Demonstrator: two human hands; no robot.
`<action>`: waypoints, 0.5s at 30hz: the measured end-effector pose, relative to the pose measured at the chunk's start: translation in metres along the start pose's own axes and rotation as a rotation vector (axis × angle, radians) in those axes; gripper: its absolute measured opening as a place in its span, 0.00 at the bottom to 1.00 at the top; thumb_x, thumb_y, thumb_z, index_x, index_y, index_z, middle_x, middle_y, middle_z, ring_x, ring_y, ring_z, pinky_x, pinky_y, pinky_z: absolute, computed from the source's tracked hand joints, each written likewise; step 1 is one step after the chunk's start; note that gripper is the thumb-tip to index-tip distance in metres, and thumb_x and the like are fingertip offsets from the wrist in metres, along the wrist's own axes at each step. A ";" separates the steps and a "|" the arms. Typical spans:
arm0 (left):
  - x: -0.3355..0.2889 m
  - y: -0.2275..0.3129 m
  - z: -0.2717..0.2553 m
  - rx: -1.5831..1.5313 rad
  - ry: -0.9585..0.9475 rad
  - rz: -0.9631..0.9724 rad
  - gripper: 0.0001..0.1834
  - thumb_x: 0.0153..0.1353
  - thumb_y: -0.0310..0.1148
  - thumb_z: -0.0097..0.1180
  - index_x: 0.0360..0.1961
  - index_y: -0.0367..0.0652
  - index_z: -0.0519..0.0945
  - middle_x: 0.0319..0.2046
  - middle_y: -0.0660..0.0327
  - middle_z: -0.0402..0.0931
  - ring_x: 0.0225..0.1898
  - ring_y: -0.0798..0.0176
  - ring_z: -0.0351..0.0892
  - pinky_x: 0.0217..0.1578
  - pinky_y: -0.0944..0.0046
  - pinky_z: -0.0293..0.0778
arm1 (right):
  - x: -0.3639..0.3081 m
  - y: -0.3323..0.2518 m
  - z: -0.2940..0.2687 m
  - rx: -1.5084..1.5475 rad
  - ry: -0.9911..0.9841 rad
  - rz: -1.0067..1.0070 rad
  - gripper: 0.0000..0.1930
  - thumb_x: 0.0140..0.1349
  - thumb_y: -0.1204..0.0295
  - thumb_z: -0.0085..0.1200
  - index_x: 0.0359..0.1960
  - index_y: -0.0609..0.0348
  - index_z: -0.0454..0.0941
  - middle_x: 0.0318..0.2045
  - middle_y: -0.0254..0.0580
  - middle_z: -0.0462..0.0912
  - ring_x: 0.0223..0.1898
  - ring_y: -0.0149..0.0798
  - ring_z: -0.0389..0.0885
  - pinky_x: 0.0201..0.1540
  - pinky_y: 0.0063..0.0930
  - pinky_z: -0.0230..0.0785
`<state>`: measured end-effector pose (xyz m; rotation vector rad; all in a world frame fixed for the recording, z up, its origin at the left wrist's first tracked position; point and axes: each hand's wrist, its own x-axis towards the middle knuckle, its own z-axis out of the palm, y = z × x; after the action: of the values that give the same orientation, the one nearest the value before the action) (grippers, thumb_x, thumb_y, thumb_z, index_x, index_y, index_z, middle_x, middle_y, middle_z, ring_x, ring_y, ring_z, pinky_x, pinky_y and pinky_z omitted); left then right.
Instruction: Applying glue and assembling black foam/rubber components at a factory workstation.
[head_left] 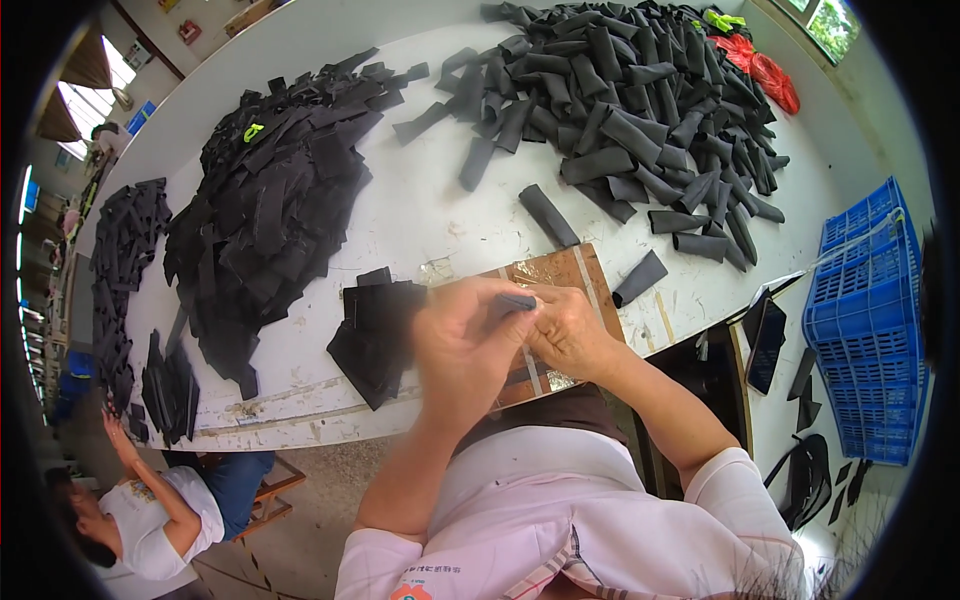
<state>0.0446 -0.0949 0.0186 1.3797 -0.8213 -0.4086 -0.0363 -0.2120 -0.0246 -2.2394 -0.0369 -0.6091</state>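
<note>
Both hands meet in front of me over a brown board (570, 270) at the table's near edge. My left hand (462, 335) is closed around a small black piece of material (515, 301), whose end shows between thumb and fingers. My right hand (568, 330) pinches the same piece from the other side. Most of the piece is hidden in the fingers. Just left of my left hand lies a small stack of flat black pieces (375, 340). Beyond the board lies one rolled black tube (548, 216), and another black tube (640, 278) rests beside its right edge.
Rolled black tubes (640, 110) form a big heap at the far right. Flat black pieces (275, 200) are piled at the left. Blue plastic crates (865, 320) and a phone (766, 345) stand to my right. Another person (160, 510) sits at the lower left.
</note>
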 end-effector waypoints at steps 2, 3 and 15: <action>-0.003 -0.003 -0.001 0.001 0.009 0.101 0.05 0.48 0.18 0.56 0.27 0.33 0.74 0.25 0.60 0.75 0.24 0.75 0.71 0.26 0.76 0.68 | 0.001 -0.001 -0.002 -0.020 -0.016 -0.042 0.09 0.54 0.68 0.49 0.32 0.61 0.73 0.22 0.45 0.74 0.23 0.47 0.73 0.24 0.35 0.66; -0.002 -0.008 -0.003 0.077 -0.021 0.063 0.05 0.49 0.18 0.55 0.28 0.33 0.74 0.25 0.59 0.75 0.24 0.75 0.71 0.26 0.76 0.69 | 0.000 -0.001 -0.001 0.012 -0.031 -0.006 0.09 0.53 0.68 0.50 0.30 0.61 0.73 0.22 0.45 0.74 0.23 0.47 0.73 0.24 0.35 0.66; -0.004 0.005 0.004 -0.218 0.159 0.159 0.07 0.56 0.23 0.47 0.35 0.31 0.73 0.33 0.53 0.76 0.34 0.67 0.74 0.39 0.69 0.69 | 0.015 -0.021 -0.021 -0.211 -0.119 0.061 0.14 0.51 0.64 0.52 0.34 0.63 0.72 0.24 0.46 0.74 0.28 0.47 0.73 0.27 0.36 0.65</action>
<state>0.0384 -0.0942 0.0220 1.1214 -0.7266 -0.2531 -0.0366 -0.2149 0.0083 -2.4701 0.0373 -0.4639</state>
